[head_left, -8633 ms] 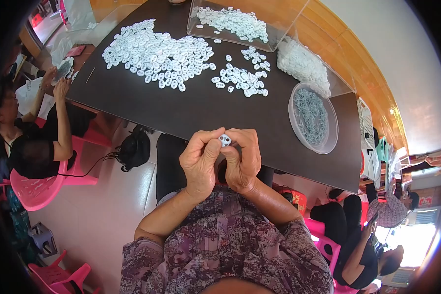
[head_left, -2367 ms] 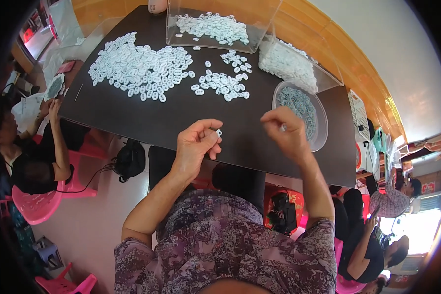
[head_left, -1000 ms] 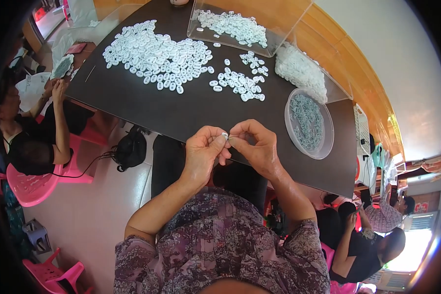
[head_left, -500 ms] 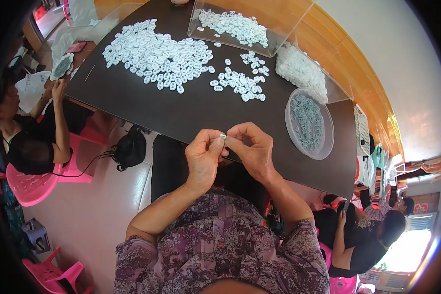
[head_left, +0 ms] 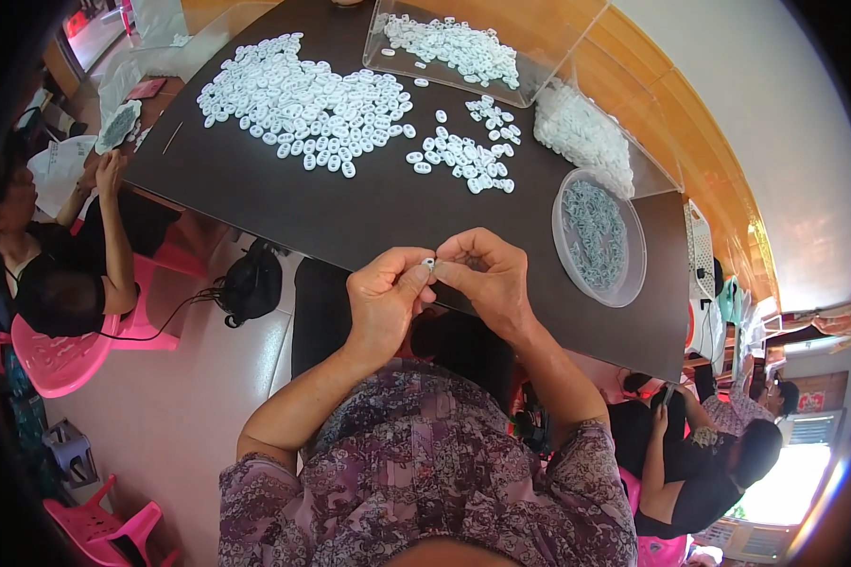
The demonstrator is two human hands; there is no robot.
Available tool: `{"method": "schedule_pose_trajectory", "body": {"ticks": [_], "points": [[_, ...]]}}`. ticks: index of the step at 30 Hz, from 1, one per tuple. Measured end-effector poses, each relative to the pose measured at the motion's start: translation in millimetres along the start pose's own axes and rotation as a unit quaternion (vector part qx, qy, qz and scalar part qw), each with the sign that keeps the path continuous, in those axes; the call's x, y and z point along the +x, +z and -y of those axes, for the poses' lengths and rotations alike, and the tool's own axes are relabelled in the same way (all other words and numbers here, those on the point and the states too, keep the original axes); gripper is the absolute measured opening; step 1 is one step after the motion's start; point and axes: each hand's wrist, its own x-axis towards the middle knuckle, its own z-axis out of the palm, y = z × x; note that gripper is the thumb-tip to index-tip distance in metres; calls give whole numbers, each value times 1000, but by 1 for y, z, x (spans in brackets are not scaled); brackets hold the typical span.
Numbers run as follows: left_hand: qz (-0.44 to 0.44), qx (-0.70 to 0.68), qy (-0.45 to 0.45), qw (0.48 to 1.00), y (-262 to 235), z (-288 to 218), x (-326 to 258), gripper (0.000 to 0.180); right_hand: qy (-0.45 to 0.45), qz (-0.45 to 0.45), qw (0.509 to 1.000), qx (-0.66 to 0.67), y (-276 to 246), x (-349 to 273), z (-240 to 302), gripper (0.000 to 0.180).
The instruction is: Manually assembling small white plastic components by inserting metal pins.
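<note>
Just past the table's near edge, my left hand (head_left: 380,300) pinches a small white oval plastic piece (head_left: 429,264) between thumb and forefinger. Dark openings show on the piece's face. Thumb and forefinger of my right hand (head_left: 490,283) are pressed together at the piece's right side; whatever they hold there is hidden. On the dark table (head_left: 350,222), a large heap of similar white oval pieces (head_left: 303,109) lies to the far left. A smaller group of them (head_left: 463,159) is spread ahead of my hands.
Right of my hands stands a round clear tub (head_left: 642,255) of small grey-blue parts (head_left: 594,231). Behind it are a bag of white pieces (head_left: 584,137) and a clear bin (head_left: 373,59) holding more. People sit at left (head_left: 61,250) and right (head_left: 700,472). A black bag (head_left: 253,283) hangs by the table.
Both hands have shifted slightly, the left one a little leftward. The white piece has turned between the fingers, so a dark opening now shows more. The heaps and tub remain in place.
</note>
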Motion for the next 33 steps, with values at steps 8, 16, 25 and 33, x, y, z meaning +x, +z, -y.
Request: {"method": "schedule_pose_trajectory", "body": {"ticks": [8,16,25,33], "points": [[-18,-14,-3,1000,1,8,2,14,25,0,999,44,4,2,-4,7],[-38,-47,-20,998,2,4,7,13,19,19,999,32,0,3,-10,6],[-40,-30,6,999,6,10,5,13,-77,-10,995,-68,7,3,-16,3],[-27,-21,11,999,3,16,9,13,-144,-26,981,-125,7,7,-19,5]]}}
